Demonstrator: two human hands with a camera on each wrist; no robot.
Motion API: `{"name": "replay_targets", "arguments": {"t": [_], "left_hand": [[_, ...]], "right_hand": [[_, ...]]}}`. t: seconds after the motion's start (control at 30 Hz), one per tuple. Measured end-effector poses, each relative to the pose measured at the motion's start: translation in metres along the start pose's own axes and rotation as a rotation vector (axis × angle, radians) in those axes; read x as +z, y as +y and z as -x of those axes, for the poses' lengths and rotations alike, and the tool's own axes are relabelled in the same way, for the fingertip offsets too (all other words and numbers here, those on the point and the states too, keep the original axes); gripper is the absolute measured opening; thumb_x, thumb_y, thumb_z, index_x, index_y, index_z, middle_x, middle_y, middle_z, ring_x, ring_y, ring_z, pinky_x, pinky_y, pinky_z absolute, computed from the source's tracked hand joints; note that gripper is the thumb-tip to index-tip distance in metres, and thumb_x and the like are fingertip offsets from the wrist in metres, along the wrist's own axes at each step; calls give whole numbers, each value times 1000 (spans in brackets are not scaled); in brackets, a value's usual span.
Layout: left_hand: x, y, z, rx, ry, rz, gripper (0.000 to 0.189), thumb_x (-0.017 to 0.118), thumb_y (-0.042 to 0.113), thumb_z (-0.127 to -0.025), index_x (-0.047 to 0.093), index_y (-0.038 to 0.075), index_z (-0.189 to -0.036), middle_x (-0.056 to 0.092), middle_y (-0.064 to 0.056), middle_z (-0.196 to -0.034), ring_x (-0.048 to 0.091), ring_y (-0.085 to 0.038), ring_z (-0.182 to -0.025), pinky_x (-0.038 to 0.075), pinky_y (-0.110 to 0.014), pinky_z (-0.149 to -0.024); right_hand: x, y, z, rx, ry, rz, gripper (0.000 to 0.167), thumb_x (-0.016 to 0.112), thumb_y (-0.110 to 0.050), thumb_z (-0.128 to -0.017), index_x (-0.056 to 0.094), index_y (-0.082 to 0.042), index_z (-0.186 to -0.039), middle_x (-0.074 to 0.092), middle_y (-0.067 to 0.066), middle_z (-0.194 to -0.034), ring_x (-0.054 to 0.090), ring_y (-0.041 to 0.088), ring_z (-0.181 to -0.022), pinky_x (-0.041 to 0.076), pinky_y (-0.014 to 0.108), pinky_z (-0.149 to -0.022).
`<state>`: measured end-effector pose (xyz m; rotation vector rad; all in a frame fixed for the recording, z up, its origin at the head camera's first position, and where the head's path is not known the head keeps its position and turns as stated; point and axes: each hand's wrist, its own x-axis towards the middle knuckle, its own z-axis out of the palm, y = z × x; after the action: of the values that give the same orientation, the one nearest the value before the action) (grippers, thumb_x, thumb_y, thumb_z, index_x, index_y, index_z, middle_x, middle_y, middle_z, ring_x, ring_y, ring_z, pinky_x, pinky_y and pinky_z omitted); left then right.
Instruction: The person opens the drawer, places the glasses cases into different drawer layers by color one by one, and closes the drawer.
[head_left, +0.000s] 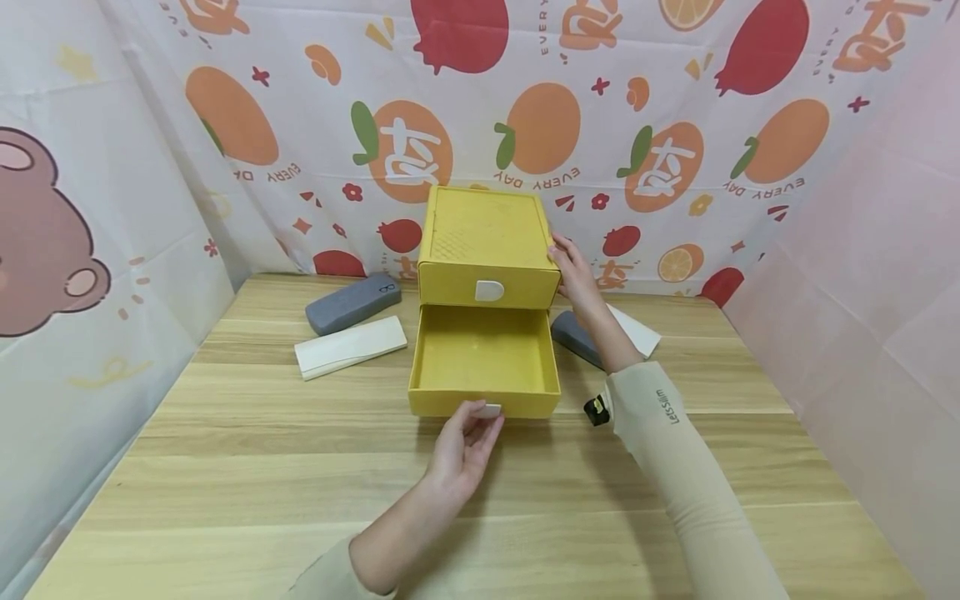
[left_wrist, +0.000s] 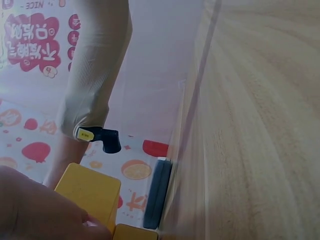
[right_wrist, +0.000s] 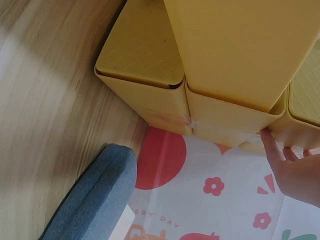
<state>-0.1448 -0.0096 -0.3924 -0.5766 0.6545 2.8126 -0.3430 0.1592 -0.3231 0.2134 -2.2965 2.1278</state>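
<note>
A yellow drawer cabinet [head_left: 491, 221] stands at the back of the wooden table, against the printed cloth. Its middle drawer [head_left: 483, 354] is pulled far out toward me, with only its bare yellow floor and walls showing inside. My left hand [head_left: 457, 458] pinches the white pull tab [head_left: 490, 411] on that drawer's front. On the cabinet's right side, near the top, my right hand [head_left: 576, 271] rests with extended fingers against the wall. The right wrist view shows those fingertips [right_wrist: 267, 140] at the top tier, with the bottom drawer [right_wrist: 142, 55] closed beneath the extended one.
Left of the cabinet lie a grey glasses case [head_left: 352, 304] and a flat white folded piece [head_left: 351, 346]. On its right, partly behind my forearm, are another grey case [head_left: 576, 337] and a white flat piece [head_left: 636, 332]. Patterned cloth [head_left: 480, 108] hangs behind the table.
</note>
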Motion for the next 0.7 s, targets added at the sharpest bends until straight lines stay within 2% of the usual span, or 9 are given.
{"name": "replay_targets", "arguments": {"t": [0.33,0.53,0.7], "left_hand": [[-1,0,9,-21,-16,11,16,48,2,-91,43,-5,-104,31,-18,-116,39,-29,-113,39,-26,-92],[-3,0,9,-27,-35,1,17,48,3,-92,41,-5,-105,30,-19,-116,38,-29,-114,38,-27,-94],[-6,-1,7,-77,-94,-100,17,49,7,-92,41,-3,-104,33,-18,-113,40,-32,-113,35,-33,-97]], "right_hand": [[0,-1,0,-2,-4,-1,51,45,-33,-96,32,-19,-144,28,2,-146,37,22,-124,36,47,-95],[1,-1,0,8,2,12,52,45,-34,-96,31,-19,-144,28,3,-146,37,23,-124,35,47,-96],[1,-2,1,12,4,18,53,45,-34,-96,31,-20,-144,28,3,-146,37,24,-124,35,47,-96]]}}
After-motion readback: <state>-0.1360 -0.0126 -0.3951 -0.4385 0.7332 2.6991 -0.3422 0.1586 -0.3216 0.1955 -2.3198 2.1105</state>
